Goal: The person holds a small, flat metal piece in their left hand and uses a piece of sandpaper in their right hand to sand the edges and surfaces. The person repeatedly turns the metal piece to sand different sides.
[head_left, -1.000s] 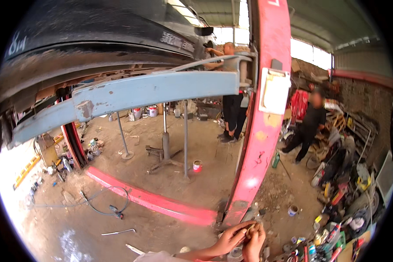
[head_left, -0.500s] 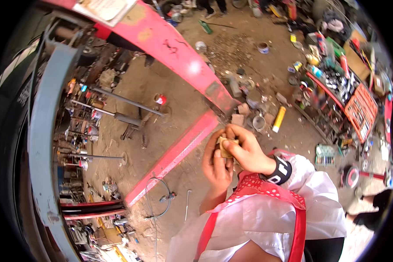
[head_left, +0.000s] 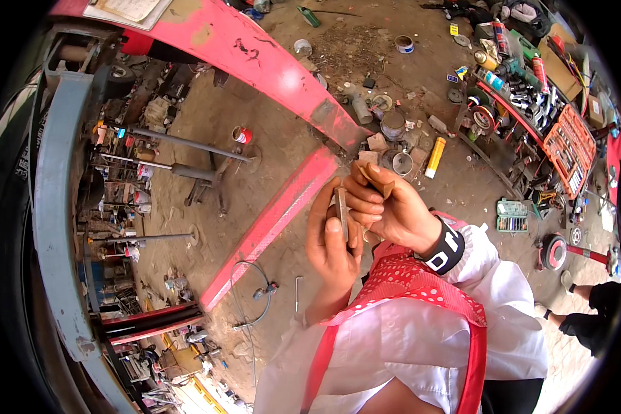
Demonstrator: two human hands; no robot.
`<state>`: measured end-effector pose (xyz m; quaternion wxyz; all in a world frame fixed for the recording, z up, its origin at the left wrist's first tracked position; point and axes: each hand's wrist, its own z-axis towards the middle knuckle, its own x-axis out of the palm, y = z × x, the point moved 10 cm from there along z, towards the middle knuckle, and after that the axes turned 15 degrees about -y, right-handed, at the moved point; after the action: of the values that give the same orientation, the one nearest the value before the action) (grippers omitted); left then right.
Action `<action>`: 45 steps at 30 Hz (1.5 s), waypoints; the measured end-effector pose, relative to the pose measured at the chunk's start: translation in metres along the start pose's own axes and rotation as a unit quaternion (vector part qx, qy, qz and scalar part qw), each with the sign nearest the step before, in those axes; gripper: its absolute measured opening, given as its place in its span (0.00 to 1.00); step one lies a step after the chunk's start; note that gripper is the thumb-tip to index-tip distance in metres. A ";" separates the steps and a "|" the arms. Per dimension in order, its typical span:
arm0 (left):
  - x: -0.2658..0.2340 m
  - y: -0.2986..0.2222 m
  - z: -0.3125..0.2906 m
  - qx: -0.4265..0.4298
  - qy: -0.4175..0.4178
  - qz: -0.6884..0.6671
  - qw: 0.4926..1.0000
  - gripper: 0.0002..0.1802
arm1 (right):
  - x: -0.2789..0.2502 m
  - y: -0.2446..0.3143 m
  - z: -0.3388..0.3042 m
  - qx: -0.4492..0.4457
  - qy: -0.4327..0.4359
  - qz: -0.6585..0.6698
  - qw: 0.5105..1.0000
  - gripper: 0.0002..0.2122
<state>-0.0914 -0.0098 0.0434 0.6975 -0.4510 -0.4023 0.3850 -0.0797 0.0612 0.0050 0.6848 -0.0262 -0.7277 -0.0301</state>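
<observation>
Left hand (head_left: 332,252) grips a narrow brown bar (head_left: 342,214), right hand (head_left: 406,219) pinches a folded tan piece (head_left: 385,188) just beside it, both over brown floor (head_left: 431,83) stretching between slanting red beam (head_left: 266,232), left, and orange tool case (head_left: 571,148), right

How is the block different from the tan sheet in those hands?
The block is in the left hand; the sheet is in the right hand. The block looks straight, while the sheet is bent. The block is dull grey-brown, the sheet lighter tan. Both are held in bare fingers.
</observation>
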 end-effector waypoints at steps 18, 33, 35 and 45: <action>-0.009 -0.017 -0.009 0.034 -0.037 0.112 0.992 0.24 | 0.018 0.002 -0.021 -0.189 -0.042 -0.398 0.897 0.05; -0.016 -0.013 -0.013 0.068 -0.045 0.085 0.993 0.26 | 0.027 0.012 -0.018 -0.244 -0.051 -0.429 0.868 0.08; -0.016 -0.009 -0.010 0.042 -0.045 0.083 0.995 0.26 | 0.025 0.011 -0.020 -0.247 -0.051 -0.435 0.864 0.08; -0.015 -0.008 -0.008 0.040 -0.032 0.120 0.992 0.23 | 0.029 0.025 -0.019 -0.327 -0.082 -0.504 0.795 0.08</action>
<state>-0.0886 -0.0285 0.0455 0.6507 -0.4551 -0.3519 0.4956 -0.0607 0.0840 0.0351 0.4612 0.1195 -0.6384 -0.6045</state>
